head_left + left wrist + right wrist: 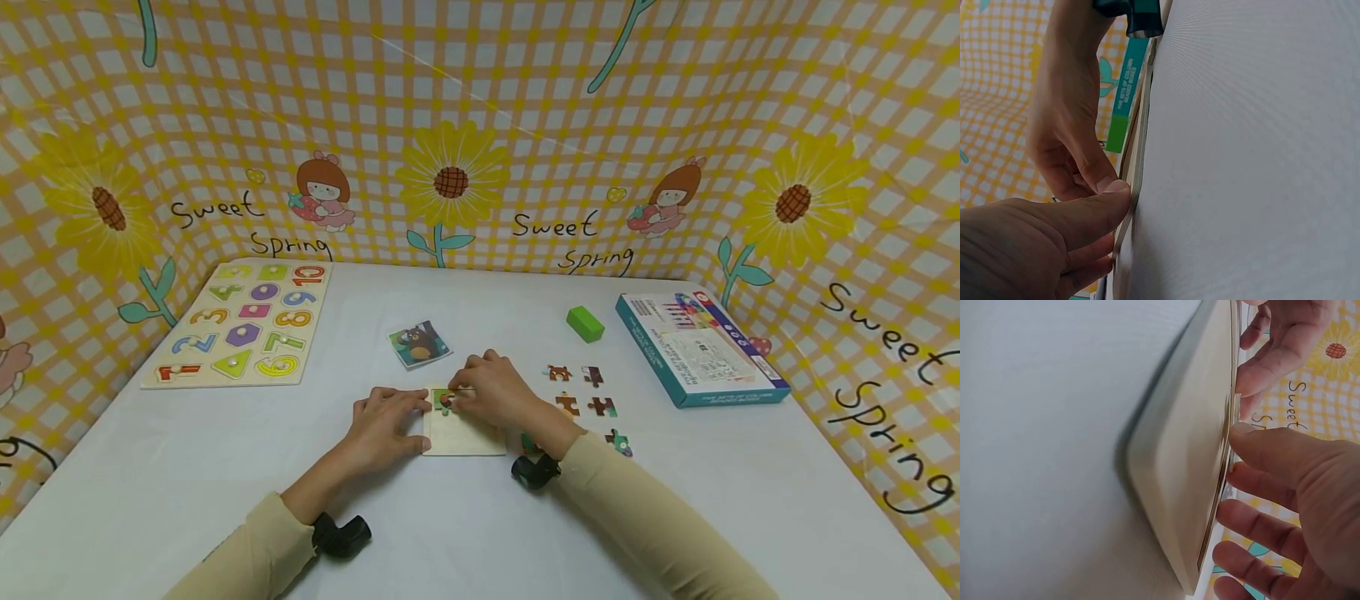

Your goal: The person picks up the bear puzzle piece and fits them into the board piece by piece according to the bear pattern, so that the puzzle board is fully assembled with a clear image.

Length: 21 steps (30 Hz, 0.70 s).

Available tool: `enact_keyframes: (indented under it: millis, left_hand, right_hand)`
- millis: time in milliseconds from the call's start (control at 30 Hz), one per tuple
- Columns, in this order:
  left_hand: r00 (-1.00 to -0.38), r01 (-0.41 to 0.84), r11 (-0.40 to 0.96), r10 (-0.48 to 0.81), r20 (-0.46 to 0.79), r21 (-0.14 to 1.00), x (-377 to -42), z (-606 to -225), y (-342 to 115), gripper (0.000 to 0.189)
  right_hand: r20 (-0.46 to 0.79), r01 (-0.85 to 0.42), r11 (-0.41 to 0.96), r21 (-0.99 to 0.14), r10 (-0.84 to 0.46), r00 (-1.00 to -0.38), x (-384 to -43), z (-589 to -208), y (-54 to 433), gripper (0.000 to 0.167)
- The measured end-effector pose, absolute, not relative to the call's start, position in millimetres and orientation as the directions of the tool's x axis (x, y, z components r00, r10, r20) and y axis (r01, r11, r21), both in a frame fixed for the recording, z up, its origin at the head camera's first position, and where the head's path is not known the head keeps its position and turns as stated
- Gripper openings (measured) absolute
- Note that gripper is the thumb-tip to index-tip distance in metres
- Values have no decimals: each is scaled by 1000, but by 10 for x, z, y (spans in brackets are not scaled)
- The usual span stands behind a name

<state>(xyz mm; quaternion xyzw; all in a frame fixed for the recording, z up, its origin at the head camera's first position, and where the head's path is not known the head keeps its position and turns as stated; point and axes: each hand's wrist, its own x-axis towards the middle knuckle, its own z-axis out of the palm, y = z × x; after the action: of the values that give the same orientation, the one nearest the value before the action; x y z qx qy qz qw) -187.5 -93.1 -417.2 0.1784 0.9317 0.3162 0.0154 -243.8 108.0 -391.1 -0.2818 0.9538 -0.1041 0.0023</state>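
Note:
A small pale wooden puzzle board (465,437) lies flat on the white table, with green and brown puzzle pieces in its upper left part. My left hand (381,429) holds the board at its left side, thumb by the near corner and fingers toward the far corner. Over the board's upper half, my right hand (495,396) pinches a jigsaw piece (446,403) between thumb and forefinger, partly hidden by the fingers. The right wrist view shows the board's bare surface (1179,444) edge-on, with the right thumb (1266,444) close at its far side.
Several loose jigsaw pieces (567,406) lie right of the board, some behind the right wrist. A bear picture card (420,345) is beyond it. A wooden number board (252,335) lies far left; a green block (585,324) and a teal-edged box (705,350) are at right.

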Motion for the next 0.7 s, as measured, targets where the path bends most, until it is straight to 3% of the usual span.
enact_keyframes:
  millis: [700]
  left_hand:
    - [-940, 310, 740, 332, 77, 597, -1867, -4168, -925, 45]
  right_hand:
    - [60, -557, 810, -182, -556, -829, -2454, -3933, 1068, 26]
